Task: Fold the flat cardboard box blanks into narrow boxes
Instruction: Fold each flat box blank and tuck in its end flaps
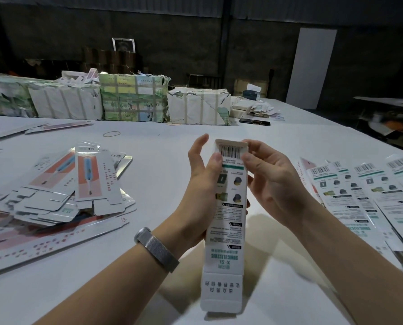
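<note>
Mid-frame, box (226,207) gripped by left hand (203,184), thumb on barcode; right hand (273,179) pinching top end. Best tuck top flap squarely, keeping walls squared. Bottom flap hangs unfolded, lower centre.

The narrow box (226,221) is thin printed cardboard, white and smooth with a slight sheen, its barcode panel matt. The flat blanks heaped toward the table's left edge (62,195) are the same card, some with glossy, silvery insides that catch the light, others printed pink on a satin white face. The blanks fanned along the right edge (364,195) look smooth and faintly glossy. The table (160,160) has a matt, pale, even surface. The bundles at the far edge (132,99) are wrapped in creased, torn printed paper bound with dull tape bands. The wristband (157,248) is fine woven metal mesh, silver and softly shining. A rubber band (111,134) lies matt.
</note>
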Available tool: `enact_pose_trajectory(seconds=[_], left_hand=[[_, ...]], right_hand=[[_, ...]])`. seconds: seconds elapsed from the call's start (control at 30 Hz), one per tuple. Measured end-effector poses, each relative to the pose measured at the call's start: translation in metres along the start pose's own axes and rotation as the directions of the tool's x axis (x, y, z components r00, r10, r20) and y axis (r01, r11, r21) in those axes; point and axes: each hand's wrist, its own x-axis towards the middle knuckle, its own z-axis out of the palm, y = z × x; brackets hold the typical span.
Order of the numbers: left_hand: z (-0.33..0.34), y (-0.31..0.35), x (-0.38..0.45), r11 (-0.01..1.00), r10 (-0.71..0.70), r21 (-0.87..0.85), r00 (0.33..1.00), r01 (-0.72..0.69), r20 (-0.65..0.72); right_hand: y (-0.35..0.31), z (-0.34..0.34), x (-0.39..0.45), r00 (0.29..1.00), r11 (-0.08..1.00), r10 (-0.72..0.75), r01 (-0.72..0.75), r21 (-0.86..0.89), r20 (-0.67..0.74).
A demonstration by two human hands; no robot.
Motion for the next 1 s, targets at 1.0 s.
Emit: enact_pose_trajectory(seconds=[1.0], left_hand=[[0.001, 0.004, 0.001, 0.998, -0.056, 0.039, 0.987, 0.051, 0.154]], right_hand=[[-0.014, 0.009, -0.003, 0.989, 0.982, -0.089, 0.068, -0.175, -0.117]])
